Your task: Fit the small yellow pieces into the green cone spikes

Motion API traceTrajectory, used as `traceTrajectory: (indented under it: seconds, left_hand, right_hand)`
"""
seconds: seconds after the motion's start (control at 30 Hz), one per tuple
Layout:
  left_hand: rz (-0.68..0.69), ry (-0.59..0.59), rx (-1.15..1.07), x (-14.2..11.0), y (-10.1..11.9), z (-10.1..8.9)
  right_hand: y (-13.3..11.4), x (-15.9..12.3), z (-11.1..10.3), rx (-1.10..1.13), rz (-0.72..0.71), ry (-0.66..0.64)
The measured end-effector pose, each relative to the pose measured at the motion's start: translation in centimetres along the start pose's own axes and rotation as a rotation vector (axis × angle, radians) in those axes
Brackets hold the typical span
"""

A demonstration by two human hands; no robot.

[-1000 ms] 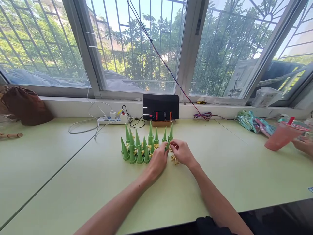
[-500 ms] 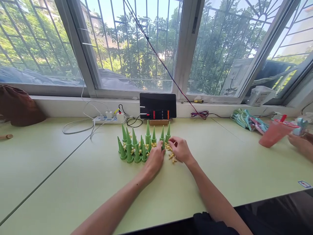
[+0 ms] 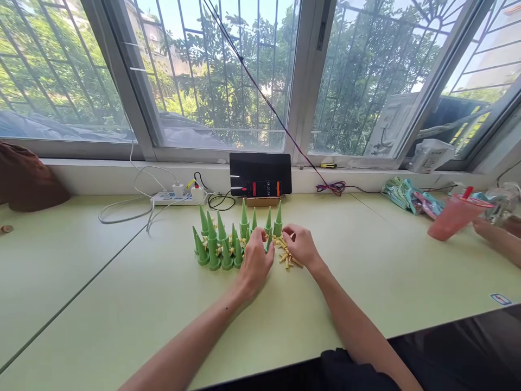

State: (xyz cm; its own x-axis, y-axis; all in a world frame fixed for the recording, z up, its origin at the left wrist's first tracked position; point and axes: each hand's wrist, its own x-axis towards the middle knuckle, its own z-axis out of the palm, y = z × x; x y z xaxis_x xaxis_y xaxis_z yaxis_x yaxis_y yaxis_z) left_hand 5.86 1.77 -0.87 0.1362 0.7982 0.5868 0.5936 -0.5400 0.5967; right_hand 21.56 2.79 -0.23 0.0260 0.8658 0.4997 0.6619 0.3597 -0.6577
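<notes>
Several green cones (image 3: 213, 250) with round bases stand upright in a cluster on the table. My left hand (image 3: 256, 258) is at the cluster's right side, its fingers and thumb curved around a green cone (image 3: 269, 239) whose tip shows between them. To the right, my right hand (image 3: 302, 247) has its fingertips bent together beside the back right cone (image 3: 278, 221); anything small in them is hidden. Small pale yellow pegs (image 3: 288, 259) lie in a loose pile below the right fingers, and more pegs show among the cones.
Behind the cones a phone (image 3: 264, 188) leans on a dark tablet (image 3: 260, 163). A power strip (image 3: 173, 199) with cables is at back left. A pink cup (image 3: 456, 217), plastic packets (image 3: 401, 194) and another person's hand (image 3: 488, 231) are at the right.
My left hand's fingers have lifted and arched a little higher by the cone. The right hand stays by the pegs, its fingertips slightly lower. The view has shifted slightly.
</notes>
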Motion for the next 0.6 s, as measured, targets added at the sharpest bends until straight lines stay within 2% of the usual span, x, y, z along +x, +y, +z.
traceTrajectory:
  seconds: [0.13,0.4,0.6]
  left_hand:
    - [0.042,-0.075,0.053,0.1,-0.1,0.1]
    - [0.182,-0.416,0.144,-1.0,0.1,1.0]
    - [0.237,-0.476,0.114,-1.5,0.4,1.0]
  right_hand:
    - [-0.1,0.0,0.0,0.003,0.016,-0.002]
    - [-1.3,-0.2,0.0,0.127,-0.033,0.021]
    - [-1.7,-0.4,0.1,0.164,-0.067,-0.054]
